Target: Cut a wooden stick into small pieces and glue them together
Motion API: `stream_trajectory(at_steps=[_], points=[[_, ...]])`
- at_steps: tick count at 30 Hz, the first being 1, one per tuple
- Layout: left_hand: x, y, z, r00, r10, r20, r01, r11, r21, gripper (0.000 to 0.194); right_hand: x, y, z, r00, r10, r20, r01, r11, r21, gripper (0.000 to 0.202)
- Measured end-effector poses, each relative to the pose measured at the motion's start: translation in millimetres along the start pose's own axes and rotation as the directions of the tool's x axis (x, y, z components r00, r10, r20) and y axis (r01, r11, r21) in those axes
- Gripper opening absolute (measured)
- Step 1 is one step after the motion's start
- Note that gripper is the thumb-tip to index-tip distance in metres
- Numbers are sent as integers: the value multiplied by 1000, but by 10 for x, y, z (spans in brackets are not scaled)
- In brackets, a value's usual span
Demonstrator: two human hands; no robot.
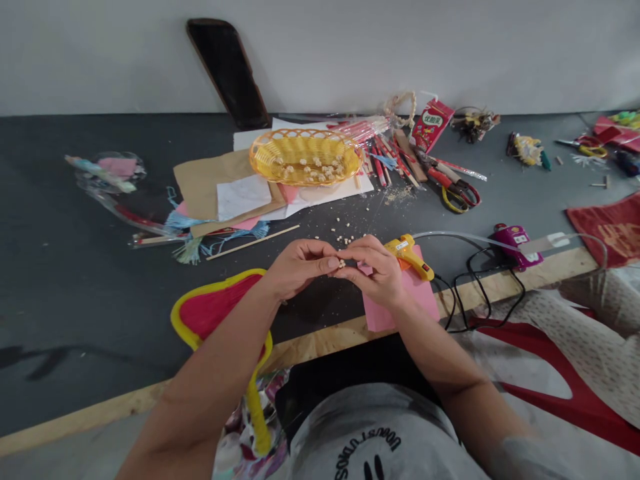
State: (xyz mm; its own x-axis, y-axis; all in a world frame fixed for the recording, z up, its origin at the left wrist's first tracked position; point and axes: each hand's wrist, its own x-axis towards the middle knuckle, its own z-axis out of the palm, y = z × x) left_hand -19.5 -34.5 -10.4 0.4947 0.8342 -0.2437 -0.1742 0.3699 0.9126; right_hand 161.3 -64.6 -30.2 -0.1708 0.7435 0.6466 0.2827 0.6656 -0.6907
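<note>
My left hand (303, 267) and my right hand (374, 268) meet over the front of the table, fingertips together. Between them they pinch a small cluster of pale beads (342, 264); its exact make-up is too small to tell. Just beyond my fingers lie several loose pale bits (345, 240) on the dark tabletop. Right of my right hand, a yellow glue gun (410, 256) rests on a pink paper sheet (400, 303). Below my left forearm lies a red fan-like piece with a yellow fuzzy rim (215, 309), partly covered by the arm.
A yellow basket (260, 150) holds several small pale clusters. Behind it leans a phone (227, 72). Scissors (456, 193), a red drink carton (433, 125), and blue tassels (187, 220) lie around. A purple device (517, 246) with black cables sits right; another person's leg is beside it.
</note>
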Motion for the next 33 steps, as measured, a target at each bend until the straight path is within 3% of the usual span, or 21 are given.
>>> stream_trajectory(at_steps=[5, 13, 21, 33], points=[[4, -1, -5, 1000, -2, -8, 2, 999, -41, 38, 2, -12, -9, 1000, 10, 5, -10, 1000, 20, 26], [17, -13, -23, 1000, 2, 7, -2, 1000, -20, 38, 18, -32, -9, 1000, 8, -11, -8, 1000, -9, 10], [20, -26, -15, 1000, 10, -1, -10, 1000, -3, 37, 20, -30, 1, 999, -28, -22, 28, 999, -19, 9], [14, -22, -15, 1000, 3, -3, -4, 992, -127, 35, 16, -50, -3, 999, -29, -34, 28, 1000, -12, 13]])
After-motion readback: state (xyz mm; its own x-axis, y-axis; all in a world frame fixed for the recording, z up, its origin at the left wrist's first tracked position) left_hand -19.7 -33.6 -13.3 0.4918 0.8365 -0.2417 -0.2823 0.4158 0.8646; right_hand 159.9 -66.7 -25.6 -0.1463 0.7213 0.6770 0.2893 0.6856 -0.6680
